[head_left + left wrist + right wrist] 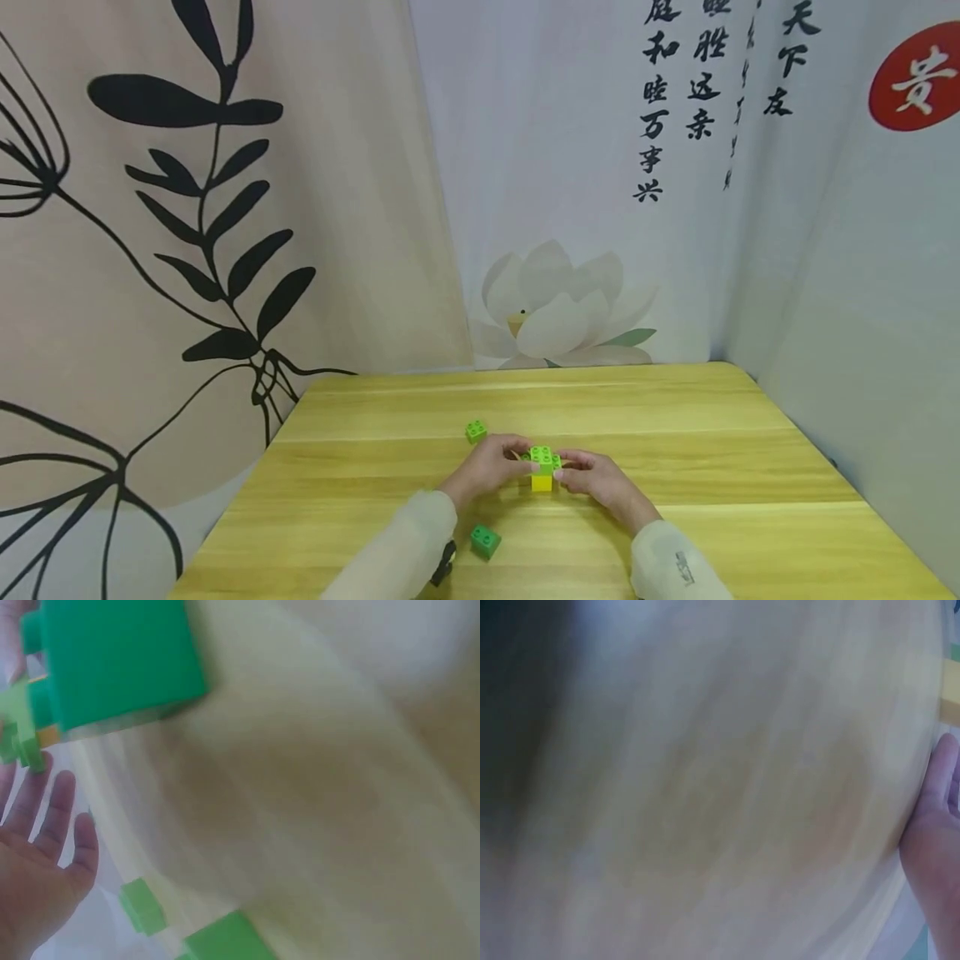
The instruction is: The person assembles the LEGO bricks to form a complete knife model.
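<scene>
A small stack of toy building bricks (542, 481) stands on the table, yellow at the bottom with lime-green bricks above. My left hand (491, 465) holds the stack's left side, thumb at the front and fingers behind. From the right, my right hand (603, 483) pinches the lime-green part with thumb and fingertips. In the left wrist view the left hand (37, 870) reaches up to the lime-green piece (28, 739). The right wrist view catches only part of the right hand (934, 840), just below the yellow brick (951, 690).
A dark green brick (485, 542) lies near the left forearm, and it looms large in the left wrist view. Farther back sits a lime-green brick (476, 431). The wooden table (750, 450) meets printed curtains (360, 208) at its far edge.
</scene>
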Available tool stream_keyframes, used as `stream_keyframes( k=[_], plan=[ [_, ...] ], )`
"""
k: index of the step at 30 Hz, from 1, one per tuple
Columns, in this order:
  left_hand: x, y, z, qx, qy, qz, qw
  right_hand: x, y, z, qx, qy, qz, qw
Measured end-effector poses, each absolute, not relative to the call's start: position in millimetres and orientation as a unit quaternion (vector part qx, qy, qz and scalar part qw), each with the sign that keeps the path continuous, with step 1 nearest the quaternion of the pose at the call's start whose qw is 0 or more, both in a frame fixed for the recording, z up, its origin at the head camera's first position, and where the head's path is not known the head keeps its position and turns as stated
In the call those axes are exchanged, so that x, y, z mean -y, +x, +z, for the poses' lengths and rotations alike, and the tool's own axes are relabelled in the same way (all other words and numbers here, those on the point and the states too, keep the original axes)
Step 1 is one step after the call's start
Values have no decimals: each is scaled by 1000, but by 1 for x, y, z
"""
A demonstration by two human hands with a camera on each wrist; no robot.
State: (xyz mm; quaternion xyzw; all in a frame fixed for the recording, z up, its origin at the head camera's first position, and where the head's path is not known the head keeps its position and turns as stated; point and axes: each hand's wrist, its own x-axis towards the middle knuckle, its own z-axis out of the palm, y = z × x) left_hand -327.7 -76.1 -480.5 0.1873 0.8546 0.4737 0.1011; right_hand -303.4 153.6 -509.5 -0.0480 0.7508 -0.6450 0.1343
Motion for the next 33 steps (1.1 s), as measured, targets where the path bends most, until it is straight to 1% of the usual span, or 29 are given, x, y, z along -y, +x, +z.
stream_keyframes(
  k=[6,13,18,21,26,33],
  plan=[
    [75,-329,-475,-871,203,436,99,-153,-304,-511,-748,-37,-650,131],
    [74,-327,-475,-871,209,433,94,-155,-304,-513,-747,-39,-650,134],
    [78,-330,-469,-863,216,445,106,-156,-305,-509,-750,-45,-646,135],
    [85,-333,-461,-862,206,450,108,-155,-307,-508,-751,-41,-646,132],
    [99,-340,-452,-870,185,448,91,-155,-306,-508,-750,-36,-648,130],
    [123,-343,-452,-869,186,451,77,-153,-304,-508,-750,-37,-649,124]
  ],
)
